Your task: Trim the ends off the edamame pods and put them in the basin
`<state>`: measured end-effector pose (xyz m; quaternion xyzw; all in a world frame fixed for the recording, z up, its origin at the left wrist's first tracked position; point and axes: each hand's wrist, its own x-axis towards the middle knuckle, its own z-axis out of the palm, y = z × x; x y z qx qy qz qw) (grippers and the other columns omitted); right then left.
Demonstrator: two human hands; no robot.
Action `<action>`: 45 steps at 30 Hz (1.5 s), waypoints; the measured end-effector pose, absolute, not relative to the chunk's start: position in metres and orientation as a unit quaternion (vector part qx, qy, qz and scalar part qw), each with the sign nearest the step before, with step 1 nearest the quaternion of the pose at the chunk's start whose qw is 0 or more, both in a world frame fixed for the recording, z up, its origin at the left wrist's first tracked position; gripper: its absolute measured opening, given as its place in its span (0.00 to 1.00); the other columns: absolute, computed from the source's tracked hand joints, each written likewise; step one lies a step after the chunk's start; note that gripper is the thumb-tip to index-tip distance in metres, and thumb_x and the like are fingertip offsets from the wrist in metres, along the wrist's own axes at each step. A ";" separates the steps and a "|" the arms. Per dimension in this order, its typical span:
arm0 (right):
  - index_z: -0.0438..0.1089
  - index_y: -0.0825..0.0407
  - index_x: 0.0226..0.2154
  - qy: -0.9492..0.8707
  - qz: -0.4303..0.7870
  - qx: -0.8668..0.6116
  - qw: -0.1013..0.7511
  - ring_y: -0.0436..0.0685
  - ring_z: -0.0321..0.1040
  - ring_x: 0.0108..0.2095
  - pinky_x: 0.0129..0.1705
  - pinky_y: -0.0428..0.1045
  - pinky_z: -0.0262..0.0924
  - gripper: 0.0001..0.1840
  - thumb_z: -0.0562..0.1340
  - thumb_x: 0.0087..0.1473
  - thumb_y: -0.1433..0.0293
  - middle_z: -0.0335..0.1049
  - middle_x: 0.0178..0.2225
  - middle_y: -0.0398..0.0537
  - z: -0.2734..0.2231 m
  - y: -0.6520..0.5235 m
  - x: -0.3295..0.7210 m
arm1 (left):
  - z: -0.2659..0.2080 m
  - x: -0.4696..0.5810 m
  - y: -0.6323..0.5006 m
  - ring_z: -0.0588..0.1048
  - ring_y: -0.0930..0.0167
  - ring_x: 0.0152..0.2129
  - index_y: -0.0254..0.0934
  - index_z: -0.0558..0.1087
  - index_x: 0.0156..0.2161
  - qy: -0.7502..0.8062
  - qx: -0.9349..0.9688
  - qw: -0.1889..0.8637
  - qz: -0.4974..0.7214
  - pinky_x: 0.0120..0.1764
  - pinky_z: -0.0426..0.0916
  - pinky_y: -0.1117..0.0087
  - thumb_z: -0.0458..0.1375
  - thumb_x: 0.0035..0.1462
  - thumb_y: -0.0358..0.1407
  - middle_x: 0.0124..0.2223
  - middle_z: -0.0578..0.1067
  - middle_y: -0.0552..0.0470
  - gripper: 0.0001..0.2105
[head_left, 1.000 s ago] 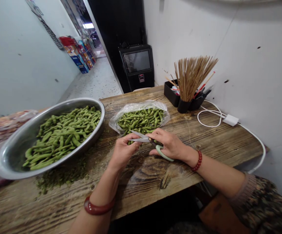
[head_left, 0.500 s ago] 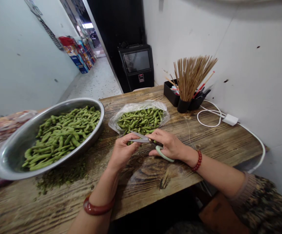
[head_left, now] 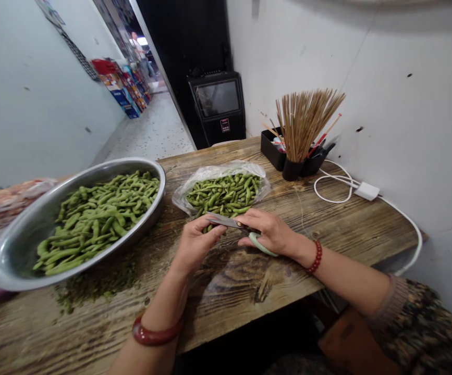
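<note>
My right hand (head_left: 267, 229) is closed around the pale green handles of a pair of scissors (head_left: 226, 221), whose blades point left and lie nearly together. The blade tips reach my left hand (head_left: 196, 242), which pinches a green soybean pod (head_left: 207, 228) mostly covered by the fingers and blades. Just beyond both hands lies a clear plastic bag (head_left: 179, 195), spread open and filled with green pods (head_left: 226, 190). To the left stands a large steel basin (head_left: 156, 172) holding a heap of pods (head_left: 100, 219).
Trimmed green scraps (head_left: 96, 286) litter the wooden table (head_left: 226, 307) beside the basin. Behind on the right, a black holder (head_left: 293, 169) carries wooden skewers (head_left: 307, 122); a white cable with an adapter (head_left: 367, 191) lies close by. Packed meat (head_left: 10, 205) sits at the far left.
The scissor blades have closed from a spread position at the left fingertips. Both hands stay in nearly the same place. A distant person now shows in the doorway.
</note>
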<state>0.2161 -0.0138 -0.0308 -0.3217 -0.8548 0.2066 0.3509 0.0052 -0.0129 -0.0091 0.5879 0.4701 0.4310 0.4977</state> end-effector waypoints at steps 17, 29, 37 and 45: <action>0.68 0.53 0.48 -0.752 0.194 -0.377 0.505 0.56 0.67 0.37 0.40 0.51 0.65 0.24 0.66 0.50 0.62 0.68 0.37 0.51 -0.033 -0.004 0.220 | 0.039 -0.021 0.000 0.60 0.81 0.14 0.36 0.67 0.36 0.495 0.479 0.534 0.490 0.16 0.50 0.80 0.61 0.49 0.35 0.24 0.67 0.59 0.09; 0.69 0.54 0.46 -0.729 0.245 -0.379 0.515 0.55 0.67 0.34 0.38 0.50 0.65 0.21 0.66 0.50 0.64 0.68 0.36 0.50 -0.022 -0.012 0.217 | 0.113 -0.110 0.062 0.70 0.60 0.37 0.33 0.72 0.40 0.726 0.640 -0.098 0.231 0.43 0.64 0.59 0.59 0.48 0.39 0.37 0.71 0.45 0.14; 0.71 0.54 0.45 -0.645 0.287 -0.406 0.580 0.54 0.68 0.34 0.38 0.49 0.65 0.20 0.66 0.50 0.65 0.69 0.33 0.47 -0.018 -0.002 0.223 | 0.073 -0.018 0.028 0.73 0.66 0.34 0.36 0.75 0.35 0.589 0.754 0.035 0.288 0.40 0.67 0.66 0.54 0.54 0.39 0.36 0.76 0.48 0.10; 0.71 0.54 0.45 -0.641 0.292 -0.413 0.578 0.53 0.68 0.32 0.38 0.49 0.65 0.20 0.65 0.49 0.65 0.70 0.32 0.47 -0.025 0.001 0.224 | -0.002 0.008 0.033 0.72 0.64 0.41 0.36 0.74 0.40 0.583 0.760 0.008 0.288 0.46 0.65 0.63 0.52 0.56 0.32 0.42 0.75 0.44 0.10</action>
